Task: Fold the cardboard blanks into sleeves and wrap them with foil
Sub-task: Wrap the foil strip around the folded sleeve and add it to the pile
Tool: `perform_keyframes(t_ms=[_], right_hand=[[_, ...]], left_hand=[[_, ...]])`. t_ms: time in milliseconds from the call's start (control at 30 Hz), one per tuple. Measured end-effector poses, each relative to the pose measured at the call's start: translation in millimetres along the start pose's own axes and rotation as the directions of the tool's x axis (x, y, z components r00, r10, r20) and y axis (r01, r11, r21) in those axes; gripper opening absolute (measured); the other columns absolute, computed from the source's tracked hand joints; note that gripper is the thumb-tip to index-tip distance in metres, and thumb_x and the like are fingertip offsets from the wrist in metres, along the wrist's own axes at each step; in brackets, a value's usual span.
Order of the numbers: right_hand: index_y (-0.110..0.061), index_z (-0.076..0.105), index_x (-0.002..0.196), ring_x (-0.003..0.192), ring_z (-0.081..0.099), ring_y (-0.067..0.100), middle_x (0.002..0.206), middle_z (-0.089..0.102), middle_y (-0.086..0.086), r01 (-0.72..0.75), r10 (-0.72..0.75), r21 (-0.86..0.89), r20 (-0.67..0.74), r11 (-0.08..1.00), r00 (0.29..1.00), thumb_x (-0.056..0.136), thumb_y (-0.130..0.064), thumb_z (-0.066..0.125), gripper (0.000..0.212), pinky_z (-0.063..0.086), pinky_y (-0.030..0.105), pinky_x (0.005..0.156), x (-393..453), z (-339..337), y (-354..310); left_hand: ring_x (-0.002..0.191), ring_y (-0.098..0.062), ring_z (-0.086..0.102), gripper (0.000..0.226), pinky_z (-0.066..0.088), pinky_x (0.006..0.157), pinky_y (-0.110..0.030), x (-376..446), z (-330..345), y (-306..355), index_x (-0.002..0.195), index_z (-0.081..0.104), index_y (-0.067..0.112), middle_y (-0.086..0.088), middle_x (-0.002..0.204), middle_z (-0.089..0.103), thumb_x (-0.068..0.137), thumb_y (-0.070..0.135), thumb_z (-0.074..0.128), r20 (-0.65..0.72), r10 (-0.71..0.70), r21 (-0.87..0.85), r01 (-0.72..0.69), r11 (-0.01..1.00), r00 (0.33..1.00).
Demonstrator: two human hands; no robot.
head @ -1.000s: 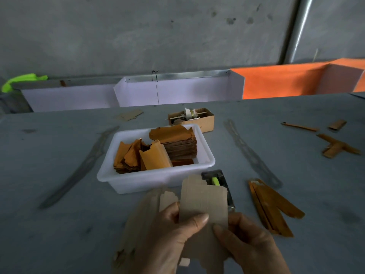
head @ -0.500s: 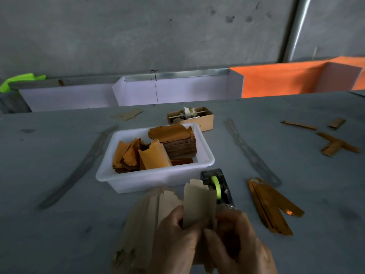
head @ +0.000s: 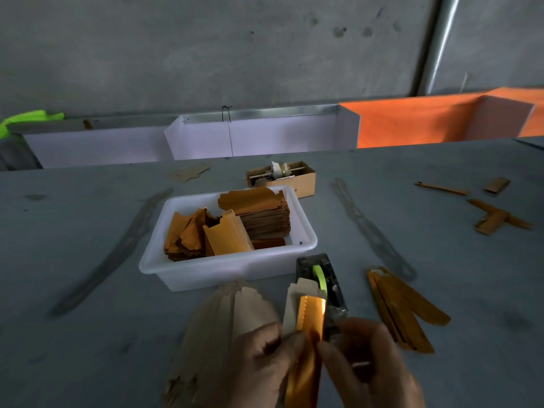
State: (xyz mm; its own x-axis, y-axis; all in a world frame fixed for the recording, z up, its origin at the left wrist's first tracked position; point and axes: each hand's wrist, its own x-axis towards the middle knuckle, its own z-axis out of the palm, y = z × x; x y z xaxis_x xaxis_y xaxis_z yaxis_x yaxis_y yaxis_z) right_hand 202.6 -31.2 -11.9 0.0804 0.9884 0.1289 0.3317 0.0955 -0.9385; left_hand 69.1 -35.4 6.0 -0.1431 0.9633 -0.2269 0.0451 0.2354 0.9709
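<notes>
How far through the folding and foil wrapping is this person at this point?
Done: several folded gold pieces lie to the right. In hand: the left hand and right hand pinch one blank, folded so its gold side shows. Left: a fan of flat blanks and the stack in the white tub.

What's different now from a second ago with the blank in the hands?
The flat cardboard blank has been folded narrower between the left hand and right hand, and its shiny orange foil side now faces up. Both hands still pinch it. White tub, tape dispenser and fanned blanks are unmoved.
</notes>
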Motion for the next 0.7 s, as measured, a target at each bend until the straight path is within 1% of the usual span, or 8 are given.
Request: perform_keyframes(t_ms=[33,100,133,200,300,367,500,700], right_hand=[[-0.027,0.063,0.082,0.063,0.064,0.0,0.072,0.069,-0.014,-0.071,0.071,0.086,0.005,0.994,0.997,0.065,-0.013,0.082,0.029,0.05,0.012,0.059,2,-3,-1],[-0.01,0.069,0.087,0.071,0.068,0.023,0.07,0.07,0.01,-0.318,0.249,0.313,0.242,0.895,0.938,0.066,-0.009,0.077,0.022,0.055,0.037,0.071,8,-8,-7],[-0.002,0.068,0.088,0.071,0.065,0.034,0.07,0.067,0.02,-0.444,0.301,0.393,0.373,0.806,0.878,0.064,-0.007,0.073,0.025,0.054,0.044,0.069,9,-10,-11],[0.005,0.067,0.087,0.062,0.061,0.034,0.066,0.062,0.023,-0.568,0.337,0.458,0.492,0.683,0.803,0.065,-0.005,0.065,0.025,0.051,0.041,0.061,13,-11,-13],[0.001,0.067,0.08,0.058,0.061,0.027,0.06,0.063,0.017,-0.55,0.343,0.445,0.465,0.706,0.816,0.078,0.0,0.061,0.007,0.05,0.04,0.06,15,-8,-10],[-0.002,0.066,0.079,0.058,0.062,0.024,0.058,0.063,0.012,-0.503,0.335,0.432,0.409,0.748,0.849,0.08,-0.002,0.061,0.006,0.049,0.037,0.058,16,-8,-5],[-0.004,0.069,0.087,0.063,0.066,0.024,0.067,0.068,0.013,-0.443,0.299,0.439,0.36,0.782,0.884,0.081,-0.004,0.062,0.009,0.052,0.037,0.06,17,-7,3],[-0.009,0.07,0.087,0.076,0.066,0.032,0.077,0.071,0.017,-0.424,0.323,0.432,0.29,0.796,0.901,0.081,-0.004,0.064,0.01,0.054,0.041,0.063,14,-1,4]], left_hand=[[0.084,-0.024,0.068,0.01,0.051,0.078,-0.029,0,-1,1,0.082,0.079,0.024,-0.017,0.089,0.073,0.076,0.032,0.078,0.05,-0.012,0.015,0.011,1.0,0.999],[0.092,-0.023,0.07,0.025,0.054,0.088,-0.034,-2,-2,1,0.085,0.077,0.033,-0.009,0.09,0.075,0.065,0.047,0.081,0.136,-0.027,0.066,0.018,0.998,0.99],[0.093,-0.024,0.069,0.029,0.053,0.091,-0.04,-3,0,1,0.086,0.076,0.031,-0.009,0.089,0.075,0.063,0.049,0.078,0.143,-0.03,0.094,0.016,0.995,0.989],[0.087,-0.023,0.069,0.037,0.052,0.09,-0.042,-4,3,0,0.085,0.073,0.022,-0.006,0.082,0.074,0.058,0.047,0.07,0.06,-0.02,0.157,0.01,0.988,0.998],[0.074,-0.016,0.067,0.037,0.053,0.08,-0.037,-5,4,-3,0.08,0.067,0.02,0.004,0.067,0.069,0.056,0.047,0.069,-0.041,0.028,0.22,-0.018,0.975,0.999],[0.066,-0.014,0.062,0.025,0.05,0.069,-0.032,-6,4,-5,0.077,0.069,0.022,0.006,0.06,0.065,0.066,0.044,0.074,-0.052,0.081,0.248,-0.066,0.967,0.995],[0.068,-0.003,0.065,0.002,0.048,0.063,-0.016,-7,6,-9,0.08,0.074,0.031,0.007,0.072,0.071,0.078,0.031,0.075,-0.129,0.132,0.295,-0.089,0.951,0.983],[0.077,0.006,0.053,0.015,0.035,0.066,0.001,-13,17,-7,0.093,0.072,0.038,0.011,0.085,0.058,0.079,0.033,0.073,-0.259,0.307,0.519,-0.136,0.844,0.916]])
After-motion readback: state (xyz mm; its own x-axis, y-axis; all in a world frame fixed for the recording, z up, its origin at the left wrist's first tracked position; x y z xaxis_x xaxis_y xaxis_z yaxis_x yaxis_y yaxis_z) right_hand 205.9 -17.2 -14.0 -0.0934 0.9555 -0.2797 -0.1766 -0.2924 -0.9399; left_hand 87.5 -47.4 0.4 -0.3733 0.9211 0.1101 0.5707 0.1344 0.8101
